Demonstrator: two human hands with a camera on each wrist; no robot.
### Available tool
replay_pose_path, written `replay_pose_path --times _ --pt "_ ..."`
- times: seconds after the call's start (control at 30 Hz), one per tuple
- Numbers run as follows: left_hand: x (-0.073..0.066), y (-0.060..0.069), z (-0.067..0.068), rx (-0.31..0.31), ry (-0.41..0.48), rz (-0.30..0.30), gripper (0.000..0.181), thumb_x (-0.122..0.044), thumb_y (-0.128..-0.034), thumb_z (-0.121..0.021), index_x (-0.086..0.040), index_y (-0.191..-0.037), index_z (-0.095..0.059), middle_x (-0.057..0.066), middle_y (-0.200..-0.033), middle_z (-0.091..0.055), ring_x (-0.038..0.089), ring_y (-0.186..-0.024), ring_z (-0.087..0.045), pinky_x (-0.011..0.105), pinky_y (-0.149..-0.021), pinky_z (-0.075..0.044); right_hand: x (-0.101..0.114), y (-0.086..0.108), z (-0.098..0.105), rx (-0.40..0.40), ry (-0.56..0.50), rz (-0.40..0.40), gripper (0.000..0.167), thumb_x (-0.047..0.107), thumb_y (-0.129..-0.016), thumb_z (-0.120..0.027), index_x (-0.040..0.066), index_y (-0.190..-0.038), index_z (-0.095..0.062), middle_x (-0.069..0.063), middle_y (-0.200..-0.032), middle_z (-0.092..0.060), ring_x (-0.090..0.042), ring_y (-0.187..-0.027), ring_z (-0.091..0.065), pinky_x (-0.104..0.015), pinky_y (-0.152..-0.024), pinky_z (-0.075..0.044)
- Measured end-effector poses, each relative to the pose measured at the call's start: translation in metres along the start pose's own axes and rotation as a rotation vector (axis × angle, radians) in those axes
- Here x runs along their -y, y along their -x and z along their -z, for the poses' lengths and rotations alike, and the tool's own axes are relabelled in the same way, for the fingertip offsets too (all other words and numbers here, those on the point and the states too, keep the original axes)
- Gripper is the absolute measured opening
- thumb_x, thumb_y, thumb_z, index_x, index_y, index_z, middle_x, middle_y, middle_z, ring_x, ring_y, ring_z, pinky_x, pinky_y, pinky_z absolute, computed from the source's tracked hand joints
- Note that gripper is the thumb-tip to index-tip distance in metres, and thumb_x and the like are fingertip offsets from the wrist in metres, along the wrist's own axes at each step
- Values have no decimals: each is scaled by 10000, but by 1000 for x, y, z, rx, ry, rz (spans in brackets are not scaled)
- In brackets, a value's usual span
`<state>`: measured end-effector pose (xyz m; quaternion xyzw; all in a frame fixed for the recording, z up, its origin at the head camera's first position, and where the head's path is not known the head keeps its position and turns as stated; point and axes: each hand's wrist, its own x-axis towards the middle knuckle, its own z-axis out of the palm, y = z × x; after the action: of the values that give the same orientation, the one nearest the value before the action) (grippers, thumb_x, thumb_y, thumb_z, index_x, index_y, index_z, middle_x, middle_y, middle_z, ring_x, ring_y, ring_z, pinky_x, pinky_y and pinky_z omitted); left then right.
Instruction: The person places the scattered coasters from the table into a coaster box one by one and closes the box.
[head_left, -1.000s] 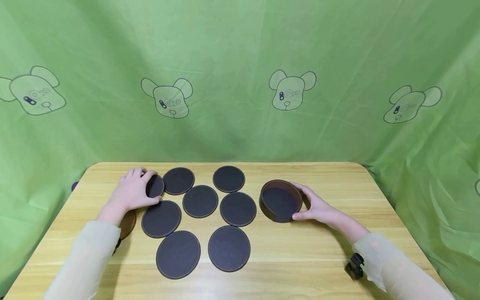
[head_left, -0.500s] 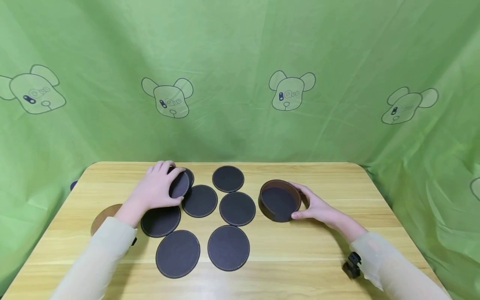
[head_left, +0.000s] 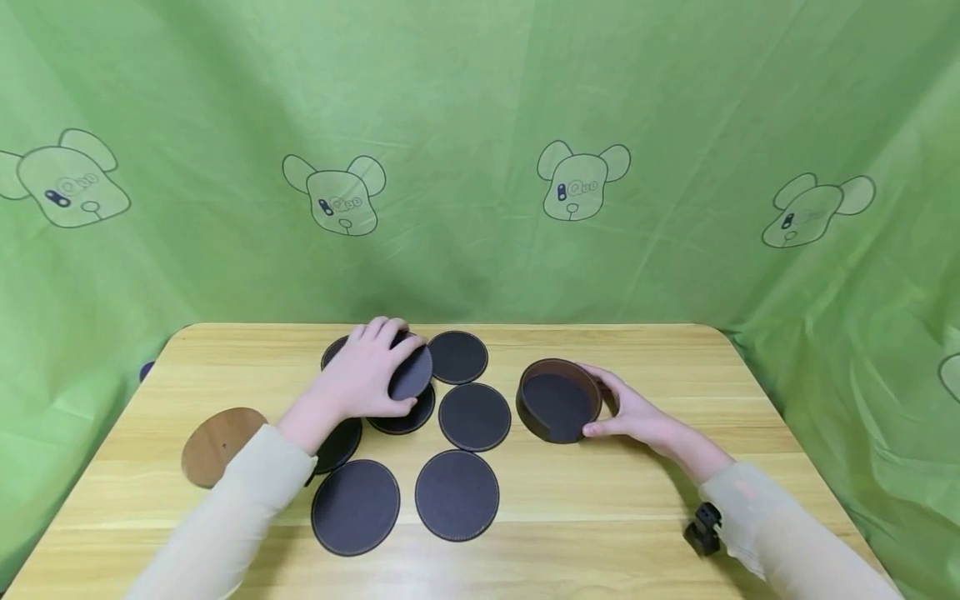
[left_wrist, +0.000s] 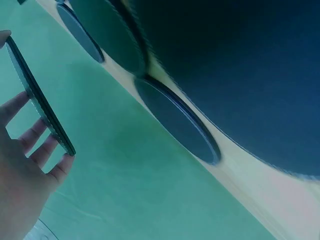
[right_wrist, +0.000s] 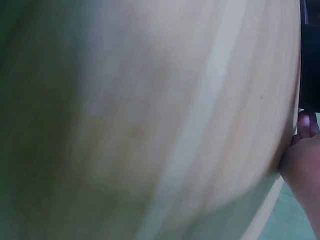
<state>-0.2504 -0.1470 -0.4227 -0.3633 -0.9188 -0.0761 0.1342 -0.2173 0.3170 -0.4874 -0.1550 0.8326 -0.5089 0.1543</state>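
Observation:
A dark round coaster point(head_left: 412, 372) with a stitched rim is gripped by its edges in my left hand point(head_left: 362, 372), lifted above the other coasters. In the left wrist view that coaster point(left_wrist: 42, 100) is seen edge-on between thumb and fingertips. My right hand point(head_left: 637, 414) holds the right side of a round brown coaster holder point(head_left: 558, 406), which stands on the table with a dark bottom inside. In the right wrist view the holder's dark wall point(right_wrist: 311, 67) and part of the right hand point(right_wrist: 302, 155) show at the edge.
Several dark coasters lie flat on the wooden table point(head_left: 600, 517), among them a near one point(head_left: 457, 496), a middle one point(head_left: 474, 417) and a far one point(head_left: 457, 357). A brown disc point(head_left: 222, 446) lies at left, partly behind the sleeve. A green curtain point(head_left: 480, 250) hangs behind.
My left hand has lifted the coaster from the far left and carried it right across the others, uncovering the brown disc. The right hand and the holder have stayed in place.

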Motion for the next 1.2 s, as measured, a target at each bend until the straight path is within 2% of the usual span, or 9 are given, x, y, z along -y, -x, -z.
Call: replay_pose_path --times 0.13,0.2,0.37,0.57,0.67,0.77,0.87,1.1,1.2 --pt "-13 -10 -3 2 3 -32 871 -526 -716 -799 -175 -1486 -593 168 -1417 -544 374 -1296 -514 566 -1016 -472 -1 -1 0 11 -15 4 1040 113 -841 -894 89 -1677 -276 -256 -1655 -363 32 -1330 -416 -671 -1228 -148" --pt "-20 -15 -5 10 2 -44 864 -520 -722 -799 -184 -1489 -588 163 -1423 -544 368 -1300 -516 559 -1028 -470 -1 -2 0 13 -19 4 1039 115 -843 -893 91 -1678 -275 -255 -1659 -360 39 -1331 -413 -690 -1227 -135" --pt "-32 -26 -10 48 -8 -63 858 -535 -744 -793 -211 -1505 -565 154 -1461 -528 359 -1343 -498 558 -1107 -442 0 0 -1 5 2 -2 1032 111 -842 -892 91 -1676 -283 -245 -1653 -380 -1 -1343 -429 -632 -1228 -186" --pt "-40 -34 -15 51 -11 -82 855 -551 -748 -797 -218 -1501 -566 138 -1473 -519 343 -1352 -496 548 -1122 -435 6 2 -2 -1 -24 -15 1033 92 -847 -879 37 -1672 -259 -281 -1624 -397 -83 -1344 -460 -620 -1221 -211" --pt "-44 -37 -17 55 -4 -85 855 -550 -754 -795 -219 -1507 -560 130 -1476 -510 332 -1360 -488 544 -1122 -435 10 3 -4 3 -72 -25 1022 77 -859 -861 34 -1675 -247 -281 -1631 -383 -91 -1330 -478 -462 -1227 -263" --pt "-50 -41 -17 56 12 -97 850 -546 -759 -792 -215 -1506 -558 129 -1477 -507 331 -1365 -487 546 -1124 -434 13 5 -5 6 -111 -23 996 53 -876 -842 33 -1674 -248 -275 -1641 -369 -87 -1324 -493 -276 -1152 -306" --pt "-56 -46 -18 54 25 -111 844 -544 -764 -792 -205 -1502 -562 130 -1475 -507 331 -1362 -488 544 -1107 -438 14 7 -6 -3 -162 -12 962 13 -886 -816 15 -1667 -256 -196 -1633 -416 -62 -1330 -506 -221 -1110 -327" --pt "-72 -59 -21 45 33 -131 852 -557 -767 -787 -214 -1512 -554 127 -1472 -510 317 -1356 -490 535 -1105 -439 20 14 -13 -17 -374 -67 965 -31 -925 -723 -50 -1675 -117 -315 -1684 -221 62 -1311 -523 -105 -1068 -439" --pt "-80 -67 -24 46 26 -144 847 -574 -775 -780 -230 -1515 -551 116 -1474 -509 308 -1356 -489 522 -1099 -446 18 16 -15 -24 -403 -57 949 -39 -941 -702 -56 -1675 -100 -183 -1618 -368 56 -1318 -538 -109 -1071 -449"
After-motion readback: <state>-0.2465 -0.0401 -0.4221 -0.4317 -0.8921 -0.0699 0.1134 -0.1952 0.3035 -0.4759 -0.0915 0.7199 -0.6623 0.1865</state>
